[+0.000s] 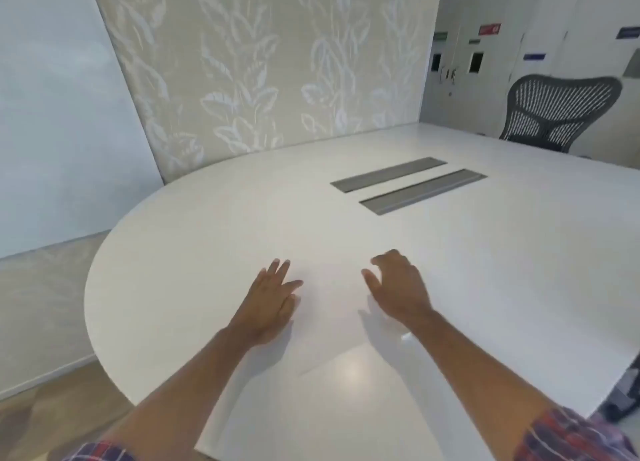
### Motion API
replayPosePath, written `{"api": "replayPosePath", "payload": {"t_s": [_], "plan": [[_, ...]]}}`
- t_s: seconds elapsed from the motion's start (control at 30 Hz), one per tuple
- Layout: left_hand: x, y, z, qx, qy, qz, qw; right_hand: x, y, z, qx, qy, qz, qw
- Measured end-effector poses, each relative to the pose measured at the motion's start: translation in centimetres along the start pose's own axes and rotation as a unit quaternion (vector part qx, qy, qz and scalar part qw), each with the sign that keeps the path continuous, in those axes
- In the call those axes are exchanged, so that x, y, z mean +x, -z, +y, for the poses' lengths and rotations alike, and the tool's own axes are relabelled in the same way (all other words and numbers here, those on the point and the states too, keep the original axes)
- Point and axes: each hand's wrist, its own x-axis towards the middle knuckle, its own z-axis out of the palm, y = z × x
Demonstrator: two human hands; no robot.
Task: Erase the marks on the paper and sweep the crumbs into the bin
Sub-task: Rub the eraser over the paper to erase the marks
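Head view: one white table [207, 225] with a rounded end, two bare hands over it. Left hand [273, 298] lies palm down, fingers straight and close together, flat on or just above the surface, holding nothing. Right hand [398, 287] is palm down too, fingers spread and slightly curled, thumb out toward the left hand, nothing in its grasp. Hands are near each other with a bare gap between. Both forearms reach in from the bottom edge; two plaid sleeves, left sleeve [100, 452] and right sleeve [568, 436], rolled up.

One sheet of white paper [311, 408] lies on the near part of the table under and between the forearms; its far edge runs slantwise just behind the wrists, and one corner lifts slightly by the right wrist. It is white on white, so its full outline is hard to tell. Marks on it cannot be made out in this blurred frame.

Two grey slot covers [388, 174] sit side by side in the tabletop, well beyond the hands. One mesh-back chair [561, 111] stands at the far right. One leaf-patterned panel [263, 66] stands behind the table.
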Motion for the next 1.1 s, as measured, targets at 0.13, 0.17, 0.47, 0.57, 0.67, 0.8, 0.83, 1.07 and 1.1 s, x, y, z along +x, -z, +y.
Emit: {"api": "replayPosePath", "payload": {"t_s": [0.13,0.17,0.47,0.57,0.67,0.8,0.83,1.07,1.1], "plan": [[-1.6,-0.9,-0.8,-0.043,0.017,-0.106,0.993,-1.8,0.7,4.4,0.047,-0.076,-0.116,0.989],[-1.7,-1.4,-0.7,-0.037,0.023,-0.107,0.993,-2.3,0.5,5.2,0.048,-0.073,-0.131,0.987],[-2.6,-1.7,1.2,-0.003,0.054,-0.071,0.996,-5.5,1.8,6.3,0.073,0.006,-0.189,0.979],[-2.6,-1.9,1.3,0.001,0.063,-0.061,0.996,-5.9,1.4,6.4,0.089,0.018,-0.198,0.976],[-2.4,-2.0,1.2,0.014,0.072,-0.061,0.995,-5.7,1.4,6.4,0.191,-0.013,-0.183,0.964],[-2.0,-2.1,1.4,0.026,0.099,-0.054,0.993,-4.7,2.8,5.2,0.422,-0.122,-0.196,0.877],[-2.0,-2.0,1.5,0.026,0.106,-0.051,0.993,-4.4,3.0,4.9,0.471,-0.142,-0.212,0.845],[-2.4,-1.4,2.4,0.048,0.136,-0.037,0.989,-2.7,2.6,2.9,0.647,-0.214,-0.251,0.687],[-2.4,-1.4,2.3,0.052,0.141,-0.035,0.988,-2.4,2.3,2.5,0.65,-0.218,-0.255,0.681]]}}
